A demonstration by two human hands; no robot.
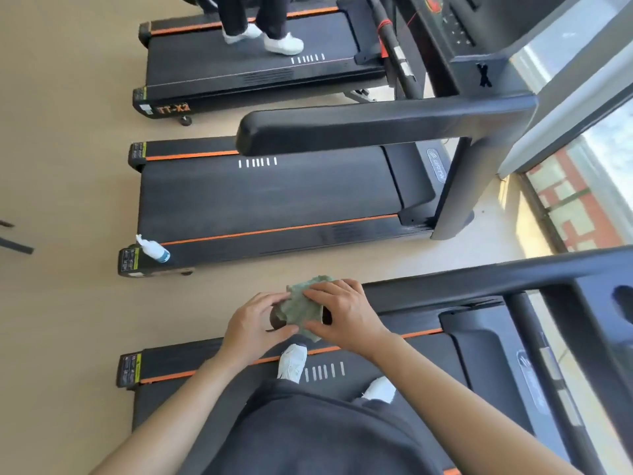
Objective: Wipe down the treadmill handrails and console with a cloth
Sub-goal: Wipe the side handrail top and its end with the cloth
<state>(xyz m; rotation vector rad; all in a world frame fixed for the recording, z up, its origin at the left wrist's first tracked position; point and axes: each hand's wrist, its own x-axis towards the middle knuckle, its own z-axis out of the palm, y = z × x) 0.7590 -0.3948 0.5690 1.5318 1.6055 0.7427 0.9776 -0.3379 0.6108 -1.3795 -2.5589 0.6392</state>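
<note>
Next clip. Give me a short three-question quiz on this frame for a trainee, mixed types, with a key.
1. True or false: the left hand and the right hand both hold the cloth.
2. Where does the spray bottle lie? A) in the right hand B) on the rear corner of the middle treadmill C) in the left hand
3. Fill in: the cloth is draped over the end of a ____.
Key: 1 true; 2 B; 3 handrail.
</note>
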